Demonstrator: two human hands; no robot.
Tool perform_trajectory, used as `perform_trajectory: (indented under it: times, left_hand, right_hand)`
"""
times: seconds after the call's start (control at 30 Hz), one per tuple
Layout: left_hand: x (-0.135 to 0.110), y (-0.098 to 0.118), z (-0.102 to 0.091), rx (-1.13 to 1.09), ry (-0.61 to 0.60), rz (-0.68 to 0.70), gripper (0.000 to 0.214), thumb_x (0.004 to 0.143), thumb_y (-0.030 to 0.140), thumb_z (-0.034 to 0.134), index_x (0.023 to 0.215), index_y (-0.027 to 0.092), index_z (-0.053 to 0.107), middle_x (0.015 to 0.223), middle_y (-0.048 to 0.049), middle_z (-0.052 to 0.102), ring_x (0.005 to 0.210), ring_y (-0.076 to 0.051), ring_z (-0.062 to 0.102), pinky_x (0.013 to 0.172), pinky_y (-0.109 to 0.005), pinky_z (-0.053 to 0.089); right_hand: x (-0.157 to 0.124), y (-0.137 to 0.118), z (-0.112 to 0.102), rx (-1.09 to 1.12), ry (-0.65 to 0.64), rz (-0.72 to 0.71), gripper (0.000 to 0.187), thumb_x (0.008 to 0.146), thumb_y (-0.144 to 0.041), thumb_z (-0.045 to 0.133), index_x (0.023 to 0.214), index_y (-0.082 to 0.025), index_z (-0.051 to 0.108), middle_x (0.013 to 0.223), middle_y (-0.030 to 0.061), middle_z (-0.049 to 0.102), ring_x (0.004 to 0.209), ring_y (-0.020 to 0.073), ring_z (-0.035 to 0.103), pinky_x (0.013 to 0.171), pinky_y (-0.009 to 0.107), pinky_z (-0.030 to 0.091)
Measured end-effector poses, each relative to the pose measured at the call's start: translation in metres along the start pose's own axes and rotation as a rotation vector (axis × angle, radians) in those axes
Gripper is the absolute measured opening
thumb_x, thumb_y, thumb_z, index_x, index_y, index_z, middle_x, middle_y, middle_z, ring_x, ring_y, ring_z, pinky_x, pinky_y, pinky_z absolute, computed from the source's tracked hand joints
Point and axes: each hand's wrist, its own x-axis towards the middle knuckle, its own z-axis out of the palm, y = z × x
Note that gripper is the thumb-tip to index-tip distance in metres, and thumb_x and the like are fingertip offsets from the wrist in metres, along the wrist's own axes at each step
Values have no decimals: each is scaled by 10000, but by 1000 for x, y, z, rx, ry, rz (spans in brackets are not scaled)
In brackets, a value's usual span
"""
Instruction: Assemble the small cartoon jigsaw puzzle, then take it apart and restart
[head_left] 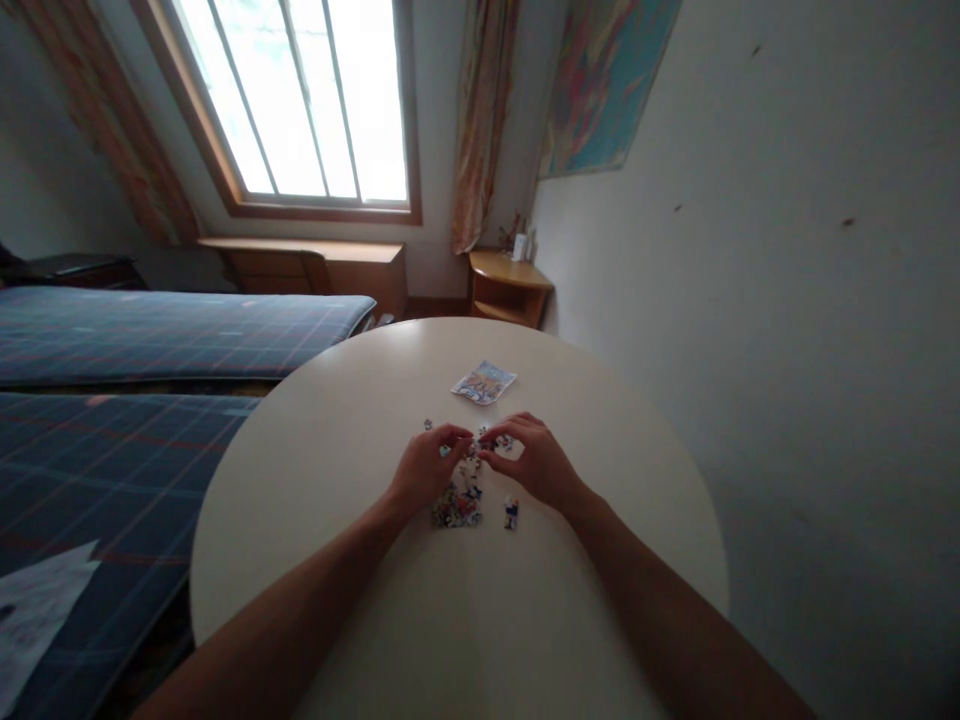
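Note:
Small jigsaw puzzle pieces [504, 442] lie in a loose pile around my fingertips on the round table. My left hand [430, 466] is closed in a pinch over the pile's left side; a small puzzle piece seems to be at its fingertips, partly hidden. Opposite it, my right hand [534, 458] has thumb and index finger curved with a gap between them, close to the left fingertips. A joined, multicoloured puzzle section [457, 508] lies flat below my left hand. To its right rests a separate small cluster of blue and white pieces [511, 513].
A printed picture sheet or packet [484, 382] lies beyond the hands on the white table [600, 600]. One stray piece [428, 425] sits left of the pile. Plaid-covered beds [150, 335] flank the table on the left, and a wall [810, 400] stands on the right.

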Motion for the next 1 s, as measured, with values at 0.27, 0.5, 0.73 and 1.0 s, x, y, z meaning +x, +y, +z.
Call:
perform_trajectory:
  times: [0.27, 0.5, 0.73, 1.0]
  left_hand:
    - [3, 0, -1, 63, -3, 113, 197, 908, 292, 575, 908, 226, 761, 1029, -56, 750, 1008, -219, 651, 1000, -372, 420]
    - [-2, 8, 1, 70, -26, 94, 212, 913, 314, 572, 839, 199, 734, 852, -39, 745, 850, -193, 657, 827, -306, 480]
    - [-3, 11, 0, 138, 14, 67, 188, 887, 292, 587, 798, 196, 721, 818, -46, 733, 874, -216, 648, 860, -344, 470]
    - [-4, 9, 0, 235, -13, 77, 198, 882, 287, 599, 763, 195, 727, 777, -50, 729, 854, -235, 636, 846, -367, 473]
  right_hand:
    - [-1, 5, 2, 38, 1, -33, 181, 770, -261, 793, 930, -245, 710, 888, 25, 717, 898, 201, 613, 858, 348, 454]
    - [-2, 2, 4, 27, 9, -82, 248, 782, -264, 785, 1013, -249, 695, 934, 30, 727, 927, 202, 631, 871, 358, 460]
    - [-1, -1, 2, -69, -49, -88, 407, 766, -226, 792, 1147, -241, 649, 974, 31, 738, 916, 196, 661, 878, 347, 446]
    - [-1, -5, -1, -132, -69, -66, 268, 778, -317, 790, 1009, -226, 690, 944, 41, 748, 904, 210, 663, 873, 355, 450]
